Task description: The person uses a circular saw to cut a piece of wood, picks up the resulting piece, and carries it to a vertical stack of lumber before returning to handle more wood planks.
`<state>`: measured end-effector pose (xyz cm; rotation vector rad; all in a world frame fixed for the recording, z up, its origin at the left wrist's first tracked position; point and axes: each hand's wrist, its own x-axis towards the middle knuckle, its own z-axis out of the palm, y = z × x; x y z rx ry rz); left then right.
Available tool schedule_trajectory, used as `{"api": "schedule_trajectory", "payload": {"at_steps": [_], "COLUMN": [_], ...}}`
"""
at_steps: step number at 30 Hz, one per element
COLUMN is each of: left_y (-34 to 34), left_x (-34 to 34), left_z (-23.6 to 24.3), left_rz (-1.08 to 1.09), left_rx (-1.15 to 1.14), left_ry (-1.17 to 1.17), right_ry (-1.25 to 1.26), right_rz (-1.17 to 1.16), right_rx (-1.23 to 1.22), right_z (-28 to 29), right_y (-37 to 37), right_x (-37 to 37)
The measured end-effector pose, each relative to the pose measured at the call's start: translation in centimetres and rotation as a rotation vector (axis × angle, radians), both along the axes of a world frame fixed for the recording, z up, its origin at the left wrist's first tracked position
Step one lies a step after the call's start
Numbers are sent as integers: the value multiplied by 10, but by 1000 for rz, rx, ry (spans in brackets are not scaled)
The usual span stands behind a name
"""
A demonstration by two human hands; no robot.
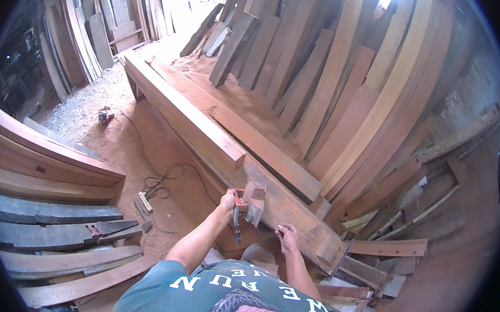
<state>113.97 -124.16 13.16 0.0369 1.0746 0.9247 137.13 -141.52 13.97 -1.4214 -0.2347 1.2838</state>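
Note:
My left hand is wrapped round the handle of an orange electric planer. The planer is tilted at the near side of a long wooden bench plank, and its dark cord hangs down from it. I cannot tell whether it touches the plank. To its right, beside the plank's near edge, my right hand has its fingers curled in; whatever they may hold is hidden. A long squared timber beam lies on the bench, its cut end just beyond the planer.
A sawdust-covered plank lies right of the beam. Many boards lean along the right. Curved timbers are stacked at left, with a handsaw on them. A tangled cord and a red tool lie on the floor.

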Motion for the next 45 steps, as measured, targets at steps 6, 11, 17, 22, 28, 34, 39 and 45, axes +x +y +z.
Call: {"api": "schedule_trajectory", "payload": {"at_steps": [6,11,17,22,28,34,39,45], "left_y": [1,-2,-18,-33,-54,-50,-56,-66], "left_x": [-29,-74,-41,-34,-42,-48,-58,-62], "left_z": [-16,-103,12,11,18,9,-11,-43], "left_rz": [-189,-119,-1,143,209,198,161,225], "left_rx": [-20,18,-219,-209,-284,-281,-248,-296], "left_ry": [-167,-505,64,-77,23,-41,-48,-34], "right_ry": [-63,-282,-564,-572,-610,-626,-647,-753], "right_rz": [201,478,732,847,1138,1038,1148,998], "right_rx": [85,154,261,348,478,232,442,85], "right_z": [34,55,86,53,82,49,45,-38], "right_y": [68,125,153,166,175,208,198,258], "right_x": [-34,-80,-64,-54,-65,-61,-63,-42]}}
